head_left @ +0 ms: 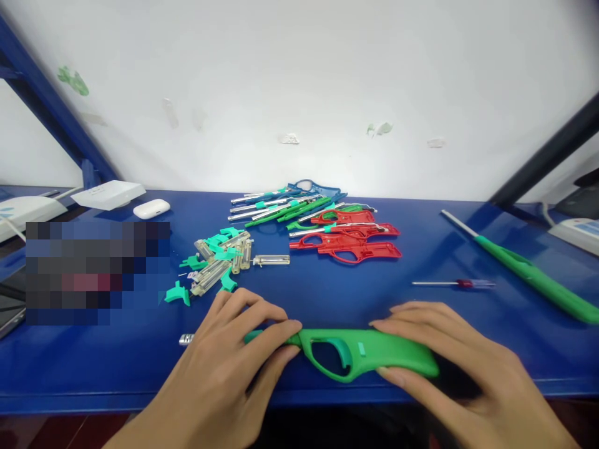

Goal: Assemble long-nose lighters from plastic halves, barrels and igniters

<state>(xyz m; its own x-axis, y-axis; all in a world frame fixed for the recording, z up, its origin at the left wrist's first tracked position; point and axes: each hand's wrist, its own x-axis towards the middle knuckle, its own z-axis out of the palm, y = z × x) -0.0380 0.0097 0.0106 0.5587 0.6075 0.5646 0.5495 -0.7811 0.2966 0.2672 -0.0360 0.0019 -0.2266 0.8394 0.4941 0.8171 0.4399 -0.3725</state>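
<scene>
In the head view, we held a green lighter [379, 349] at the front edge of the desk [337, 293], left hand [234, 368] fingers clamped on its neck, right hand [461, 355] fingers on its handle. Beyond it lay red casings [384, 250], clear cartridges [271, 259] and a screwdriver [463, 284].

Open blue tabletop [334, 296] is stretching forward between the left hand [238, 352] and right hand [461, 352] until red casings [360, 251] are blocking the way. Clear tanks [213, 274] are crowding the space ahead of the left hand; a screwdriver [464, 284] is lying across the path ahead of the right.
</scene>
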